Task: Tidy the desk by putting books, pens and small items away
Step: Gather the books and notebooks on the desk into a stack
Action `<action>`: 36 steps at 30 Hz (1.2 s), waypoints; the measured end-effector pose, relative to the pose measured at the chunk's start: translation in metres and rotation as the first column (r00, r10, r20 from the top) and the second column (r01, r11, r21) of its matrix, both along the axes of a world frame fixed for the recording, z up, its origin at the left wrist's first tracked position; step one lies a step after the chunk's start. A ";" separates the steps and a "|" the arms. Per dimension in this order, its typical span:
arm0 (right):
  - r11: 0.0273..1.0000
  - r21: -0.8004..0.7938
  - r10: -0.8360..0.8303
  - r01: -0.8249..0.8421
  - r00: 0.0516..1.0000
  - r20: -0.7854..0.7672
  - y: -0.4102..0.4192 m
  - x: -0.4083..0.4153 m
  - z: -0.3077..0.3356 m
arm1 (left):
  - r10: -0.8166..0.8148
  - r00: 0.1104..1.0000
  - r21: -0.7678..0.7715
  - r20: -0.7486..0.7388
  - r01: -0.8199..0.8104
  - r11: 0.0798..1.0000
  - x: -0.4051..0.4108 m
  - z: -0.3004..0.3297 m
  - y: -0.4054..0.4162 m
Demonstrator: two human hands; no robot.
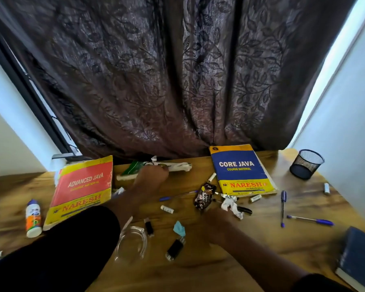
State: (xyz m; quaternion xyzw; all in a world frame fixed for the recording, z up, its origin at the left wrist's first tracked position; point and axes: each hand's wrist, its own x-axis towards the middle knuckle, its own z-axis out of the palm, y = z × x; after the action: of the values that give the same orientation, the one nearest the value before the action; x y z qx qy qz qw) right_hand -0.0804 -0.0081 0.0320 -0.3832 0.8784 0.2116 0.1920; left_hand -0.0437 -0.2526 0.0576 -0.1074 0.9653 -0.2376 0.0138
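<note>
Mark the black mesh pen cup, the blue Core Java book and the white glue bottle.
Black wire-mesh pen cup (306, 164), head view, on its side wall.
Blue and yellow Core Java book (239, 167), head view, cover centre.
White glue bottle with orange label (33, 218), head view, mid-body.

A dark brown curtain with a woven leaf pattern is hanging in folds behind the wooden desk, its lower edge reaching the desk's far side. Pale white walls are flanking the curtain on both sides, and daylight is showing along its right edge. A black window frame is slanting down at the left, just beside the curtain, meeting the desk's far left corner.
</note>
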 end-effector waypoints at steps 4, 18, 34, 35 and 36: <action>0.994 -0.107 0.033 -0.028 0.999 0.043 -0.009 -0.008 0.030 | 0.075 0.994 0.052 -0.079 -0.071 0.996 -0.015 0.064 0.004; 0.234 -0.878 -0.021 0.417 0.905 0.425 -0.031 -0.026 0.122 | 0.525 0.700 0.811 -0.485 0.134 0.570 -0.030 0.151 0.103; 0.263 -0.347 0.084 0.900 0.337 0.938 0.153 -0.029 -0.007 | 0.702 0.711 0.992 0.038 -0.114 0.062 0.075 -0.030 0.195; 0.268 -0.351 0.051 0.897 0.351 0.935 0.161 -0.025 -0.016 | 0.698 0.714 0.992 0.056 -0.117 0.040 0.078 -0.038 0.202; 0.284 -0.360 0.007 0.889 0.373 0.928 0.170 -0.022 -0.026 | 0.681 0.729 0.988 0.065 -0.141 0.056 0.078 -0.045 0.212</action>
State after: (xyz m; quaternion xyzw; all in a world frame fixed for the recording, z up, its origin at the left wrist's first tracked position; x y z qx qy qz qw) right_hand -0.1021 0.1623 0.0065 -0.1525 0.7282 -0.5332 0.4026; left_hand 0.0344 -0.0408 0.0124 -0.4037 0.7876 0.4612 -0.0639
